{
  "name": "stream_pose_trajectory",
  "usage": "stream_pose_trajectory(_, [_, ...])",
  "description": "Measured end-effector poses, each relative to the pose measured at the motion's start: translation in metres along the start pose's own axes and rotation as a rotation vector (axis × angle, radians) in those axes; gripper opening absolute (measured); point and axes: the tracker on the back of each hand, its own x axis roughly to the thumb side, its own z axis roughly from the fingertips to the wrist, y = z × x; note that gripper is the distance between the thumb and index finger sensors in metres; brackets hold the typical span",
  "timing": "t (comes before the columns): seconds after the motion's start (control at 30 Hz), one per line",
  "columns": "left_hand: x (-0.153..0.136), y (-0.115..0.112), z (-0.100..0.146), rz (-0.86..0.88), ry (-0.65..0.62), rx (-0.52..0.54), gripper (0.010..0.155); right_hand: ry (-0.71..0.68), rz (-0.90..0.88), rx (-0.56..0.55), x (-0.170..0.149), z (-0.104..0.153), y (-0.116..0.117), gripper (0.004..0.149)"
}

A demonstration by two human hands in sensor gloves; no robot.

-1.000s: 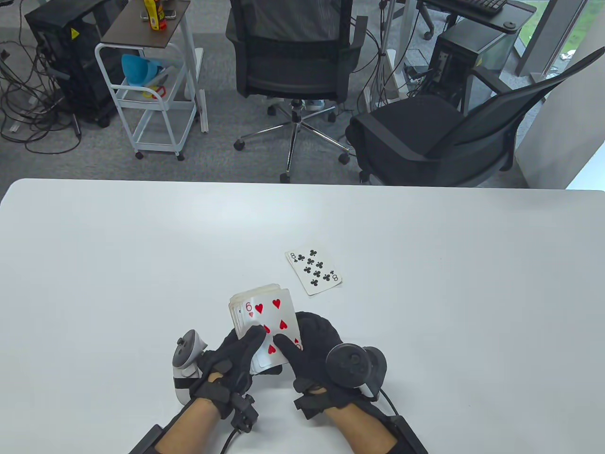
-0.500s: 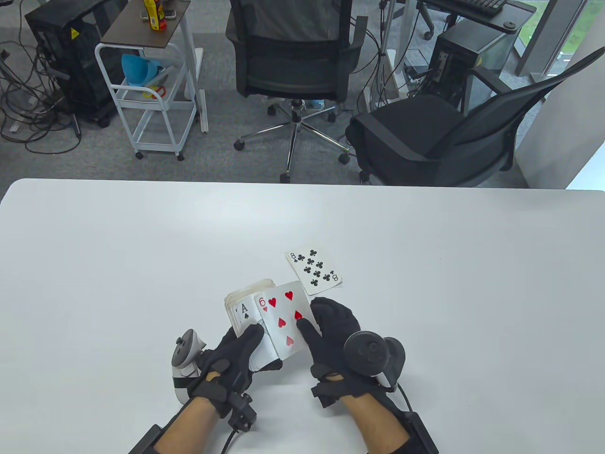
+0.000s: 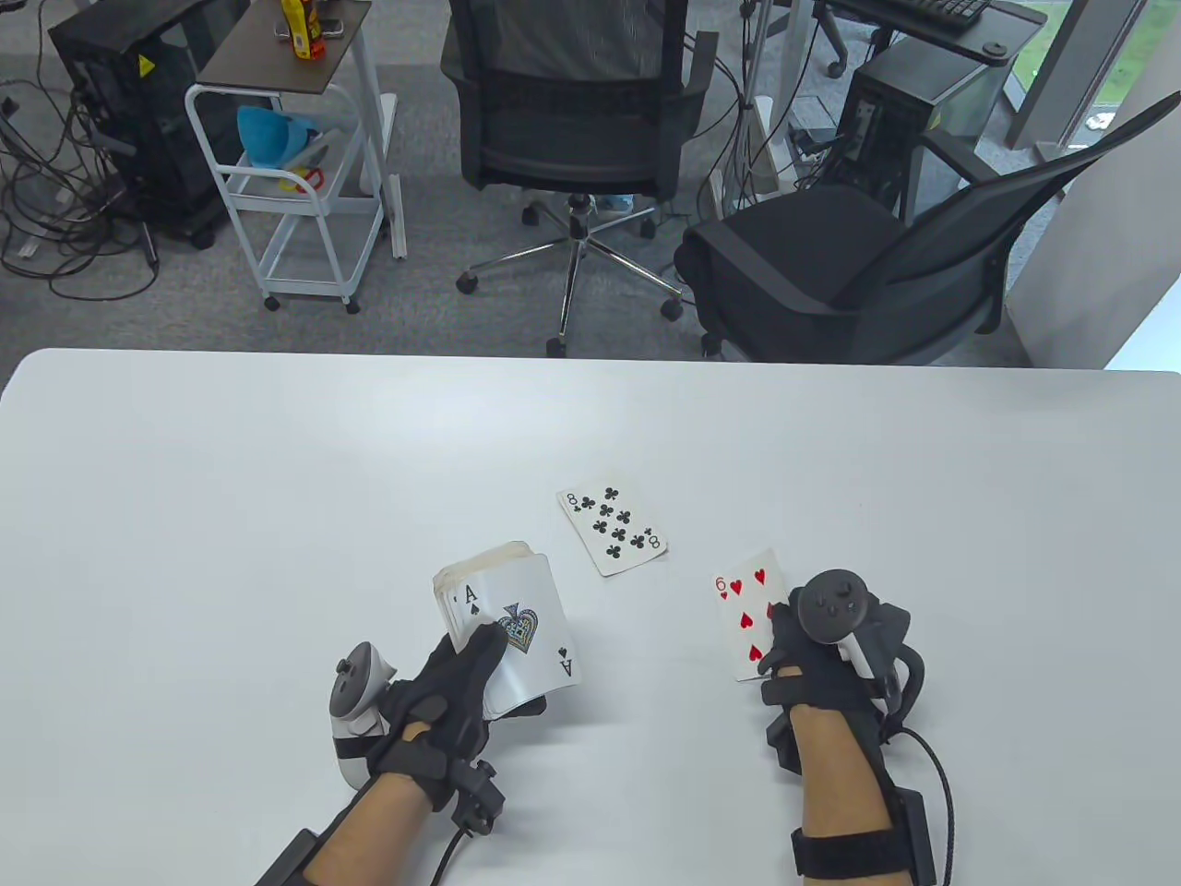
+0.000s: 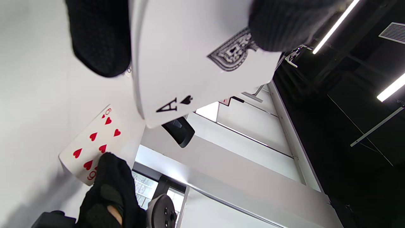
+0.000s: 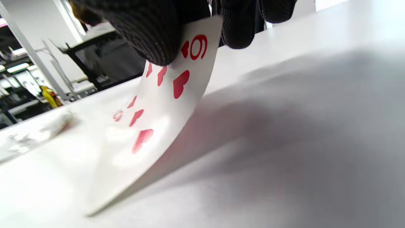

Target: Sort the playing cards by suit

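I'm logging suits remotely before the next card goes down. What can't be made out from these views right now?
- Deck, table view: only the ace of spades on top shows; cards beneath are hidden.
- Six of hearts, table view: the near end is covered by the right hand; the right wrist view blurs its far end, so table contact is unclear.
- Eight of clubs: absent from both wrist views.
- Left hand: fingers under the deck are hidden.

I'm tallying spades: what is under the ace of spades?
The ace of spades tops the deck held in the left hand. Only card edges show; the faces beneath are covered.
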Motion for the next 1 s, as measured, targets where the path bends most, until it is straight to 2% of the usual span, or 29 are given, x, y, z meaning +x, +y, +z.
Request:
stream_pose_trajectory(0.1, [-0.001, 0.001, 0.000, -0.008, 0.007, -0.007, 0.066, 0.016, 0.125, -0.016, 0.008, -0.002, 0.007, 0.041])
stream_pose_trajectory(0.23, [-0.001, 0.000, 0.001, -0.022, 0.020, -0.008, 0.066, 0.034, 0.165, -0.049, 0.012, -0.001, 0.010, 0.052])
stream_pose_trajectory(0.37, [-0.002, -0.001, 0.000, -0.030, 0.027, -0.017, 0.066, -0.042, 0.106, -0.134, 0.021, 0.009, 0.002, 0.049])
stream_pose_trajectory(0.43, [-0.003, -0.003, 0.000, -0.039, 0.029, -0.020, 0.066, -0.088, 0.077, -0.135, 0.028, 0.016, -0.001, 0.049])
stream_pose_trajectory(0.6, [-0.005, -0.004, 0.000, -0.043, 0.044, -0.025, 0.065, -0.283, -0.058, -0.158, 0.054, 0.040, -0.007, 0.047])
stream_pose_trajectory(0.77, [-0.004, -0.004, 0.001, -0.048, 0.050, -0.022, 0.065, -0.564, -0.196, -0.262, 0.089, 0.074, -0.010, 0.049])
stream_pose_trajectory(1.0, [-0.001, -0.003, 0.000, -0.049, 0.035, -0.018, 0.064, -0.753, -0.392, -0.168, 0.119, 0.104, 0.003, 0.051])
